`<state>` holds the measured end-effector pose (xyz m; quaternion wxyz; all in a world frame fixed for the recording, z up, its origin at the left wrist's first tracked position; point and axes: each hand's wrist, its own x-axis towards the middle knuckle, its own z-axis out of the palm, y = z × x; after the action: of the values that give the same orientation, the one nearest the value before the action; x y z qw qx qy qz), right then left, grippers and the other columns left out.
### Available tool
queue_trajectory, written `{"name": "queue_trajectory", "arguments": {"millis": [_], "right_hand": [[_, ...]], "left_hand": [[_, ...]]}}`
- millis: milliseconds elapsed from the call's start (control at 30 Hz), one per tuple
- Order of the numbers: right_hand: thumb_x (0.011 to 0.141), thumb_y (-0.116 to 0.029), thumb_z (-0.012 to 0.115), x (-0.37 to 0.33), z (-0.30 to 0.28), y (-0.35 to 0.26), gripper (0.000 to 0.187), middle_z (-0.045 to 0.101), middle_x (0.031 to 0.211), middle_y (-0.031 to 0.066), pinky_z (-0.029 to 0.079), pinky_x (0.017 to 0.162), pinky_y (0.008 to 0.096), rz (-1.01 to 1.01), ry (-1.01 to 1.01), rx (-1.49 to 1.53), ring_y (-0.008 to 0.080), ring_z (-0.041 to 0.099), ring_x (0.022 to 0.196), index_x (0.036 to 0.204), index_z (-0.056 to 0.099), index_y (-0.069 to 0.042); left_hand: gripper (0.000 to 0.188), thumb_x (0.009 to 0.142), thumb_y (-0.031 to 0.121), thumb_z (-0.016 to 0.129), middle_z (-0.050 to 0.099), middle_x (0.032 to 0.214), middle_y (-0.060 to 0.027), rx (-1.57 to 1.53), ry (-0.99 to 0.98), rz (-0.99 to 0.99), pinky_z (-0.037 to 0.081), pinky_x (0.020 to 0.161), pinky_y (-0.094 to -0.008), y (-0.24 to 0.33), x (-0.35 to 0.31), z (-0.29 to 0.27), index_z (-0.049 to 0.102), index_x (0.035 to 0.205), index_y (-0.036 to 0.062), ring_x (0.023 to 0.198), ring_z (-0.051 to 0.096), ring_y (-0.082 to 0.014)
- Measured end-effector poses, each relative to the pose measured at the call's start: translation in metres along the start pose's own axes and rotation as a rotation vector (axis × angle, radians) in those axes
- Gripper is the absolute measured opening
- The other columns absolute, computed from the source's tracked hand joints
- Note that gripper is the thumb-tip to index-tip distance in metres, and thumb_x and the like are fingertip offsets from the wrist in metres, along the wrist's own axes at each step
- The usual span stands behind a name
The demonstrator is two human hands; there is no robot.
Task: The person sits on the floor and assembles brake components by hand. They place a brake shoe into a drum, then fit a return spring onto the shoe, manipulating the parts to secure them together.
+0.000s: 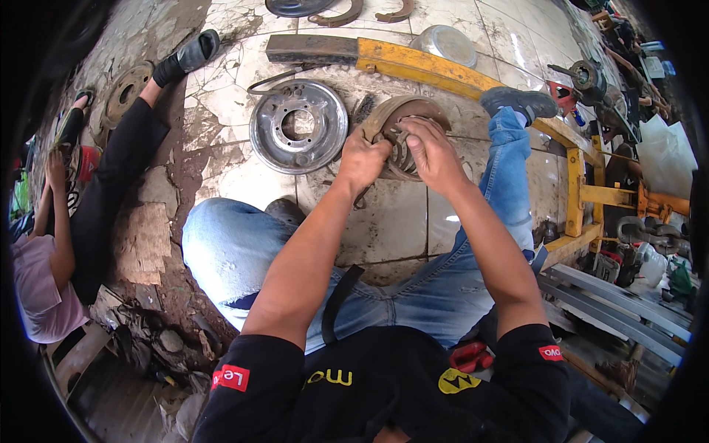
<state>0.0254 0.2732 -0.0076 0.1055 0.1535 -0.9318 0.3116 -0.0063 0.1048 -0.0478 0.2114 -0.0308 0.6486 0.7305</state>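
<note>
My left hand (361, 159) is closed around the left end of a curved, brown, rusty brake shoe (383, 112) held above the tiled floor between my legs. My right hand (437, 157) lies against the inner side of the shoe, its fingers stretched out and the thumb apart. Curved metal edges show between the two hands; my fingers partly hide them, and I cannot tell what part they belong to. Just left of my left hand, a round silver backing plate (261, 134) with a large centre hole and a ring of small holes lies flat on the floor.
A yellow and dark steel beam (428, 68) runs beyond the parts, with a round metal lid-like piece (447, 44) behind it. More curved shoes (338, 15) lie at the far edge. A yellow frame (574, 193) stands right. Another person (55, 258) sits at left.
</note>
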Motion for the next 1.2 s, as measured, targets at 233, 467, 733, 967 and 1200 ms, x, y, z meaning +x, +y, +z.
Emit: {"name": "queue_trajectory", "arguments": {"millis": [233,467,733,967,1200], "right_hand": [[0.1,-0.027,0.049,0.004,-0.003,0.01,0.032,0.062,0.116,0.0183,0.04,0.103,0.047,-0.006,-0.126,-0.081,0.0384,0.055,0.112,0.115,0.061,-0.002],[0.097,-0.025,0.054,0.009,-0.006,0.014,0.03,0.062,0.115,0.0186,0.039,0.104,0.0479,-0.092,-0.184,-0.118,0.0384,0.054,0.113,0.114,0.061,-0.002],[0.096,-0.024,0.055,0.006,-0.01,0.015,0.029,0.061,0.117,0.0164,0.038,0.103,0.0472,-0.188,-0.212,-0.187,0.0375,0.054,0.113,0.115,0.06,-0.003],[0.096,-0.027,0.055,0.002,-0.009,0.014,0.033,0.06,0.121,0.017,0.033,0.111,0.0484,-0.184,-0.261,-0.164,0.0347,0.052,0.121,0.121,0.059,-0.005],[0.098,-0.027,0.052,0.007,-0.008,0.017,0.032,0.059,0.123,0.0182,0.035,0.109,0.0487,-0.096,-0.223,-0.128,0.0348,0.051,0.121,0.12,0.061,-0.004]], "left_hand": [[0.045,0.078,0.015,0.061,0.067,0.106,-0.0223,0.119,0.026,0.006,0.049,0.09,-0.0345,-0.002,0.0,0.004,0.057,0.117,-0.0085,0.099,0.065,-0.0301],[0.044,0.077,0.014,0.061,0.068,0.104,-0.0207,0.063,0.009,0.029,0.049,0.089,-0.0339,-0.008,0.003,0.002,0.058,0.115,-0.0081,0.097,0.064,-0.0271],[0.045,0.077,0.015,0.062,0.068,0.102,-0.021,0.097,0.022,0.006,0.049,0.086,-0.0351,0.001,0.002,0.002,0.058,0.114,-0.0087,0.094,0.065,-0.0282],[0.044,0.076,0.016,0.062,0.068,0.1,-0.0224,0.102,0.036,0.053,0.049,0.086,-0.0355,-0.009,0.003,0.005,0.058,0.111,-0.0091,0.093,0.065,-0.0289],[0.043,0.076,0.015,0.062,0.067,0.1,-0.0232,0.091,0.033,-0.002,0.049,0.086,-0.0351,-0.003,0.005,0.002,0.058,0.111,-0.0094,0.093,0.064,-0.0294]]}}
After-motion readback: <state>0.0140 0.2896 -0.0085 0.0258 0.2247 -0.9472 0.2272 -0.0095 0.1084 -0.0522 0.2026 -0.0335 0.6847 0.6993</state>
